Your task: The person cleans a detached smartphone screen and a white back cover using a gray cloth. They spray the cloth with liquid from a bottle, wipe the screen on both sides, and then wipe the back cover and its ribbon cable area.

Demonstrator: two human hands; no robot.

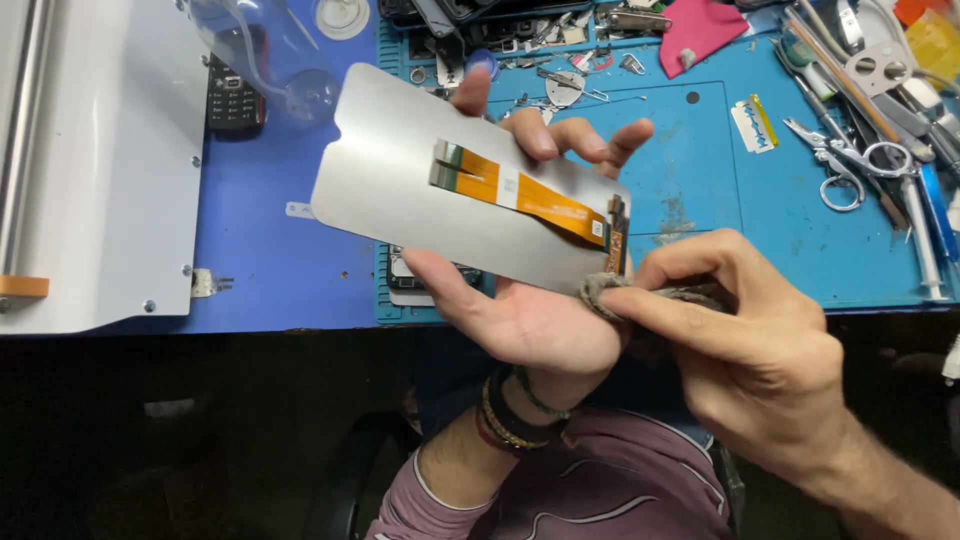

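left hand grips thin silver-backed phone display panel with orange flex ribbon, held tilted above blue silicone repair mat; right hand pinches frayed grey cloth wad against panel's lower corner edge; steel scissors lie well apart

Bright, even light from above falls on the counter. Below its edge all is dark. Focus is sharp, with soft glare on the panel

Blue bench mat: scissors, tweezers (cluttered), keypad phone.
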